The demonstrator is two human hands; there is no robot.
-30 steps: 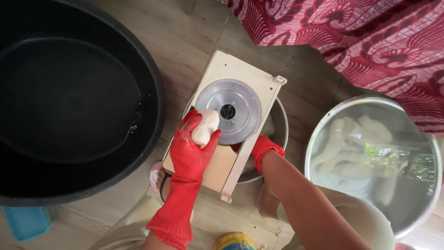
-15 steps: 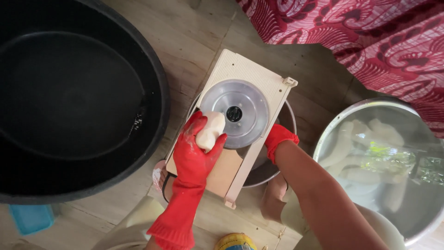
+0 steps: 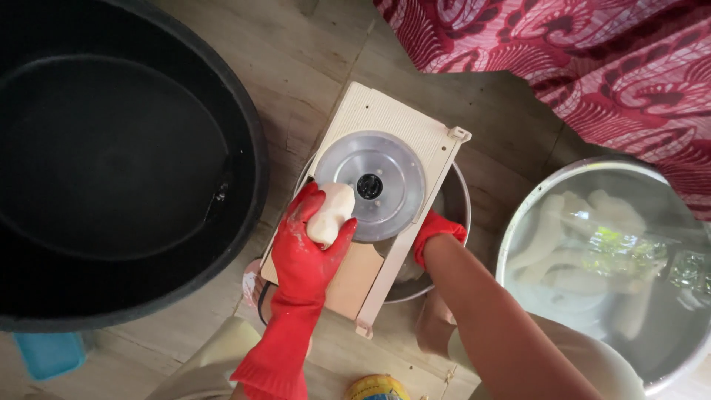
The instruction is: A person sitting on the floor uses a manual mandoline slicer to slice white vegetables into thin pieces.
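Left hand: the red-rubber-gloved left hand (image 3: 305,255) is curled tight round a pale, peeled, stubby root chunk (image 3: 330,213), fingers wrapped over its near end, presumably to keep skin clear of the blade.
Root chunk: its long axis runs from the palm up and away, far end pointing at the round silver slicing disc (image 3: 370,186) and touching the disc's near-left rim.
Right hand: the red-gloved right hand (image 3: 437,231) sits just right of the disc; its fingers are hidden under the board edge, so I cannot tell how far they close.
Slicer: the cream plastic slicer board (image 3: 396,118) lies across a steel bowl (image 3: 461,207), likely so slices drop in.
Left of the fingers: a big black plastic tub (image 3: 111,163).
Far right: a steel basin of water (image 3: 592,267) with more peeled roots (image 3: 552,237).
Beyond: red patterned cloth (image 3: 563,44).
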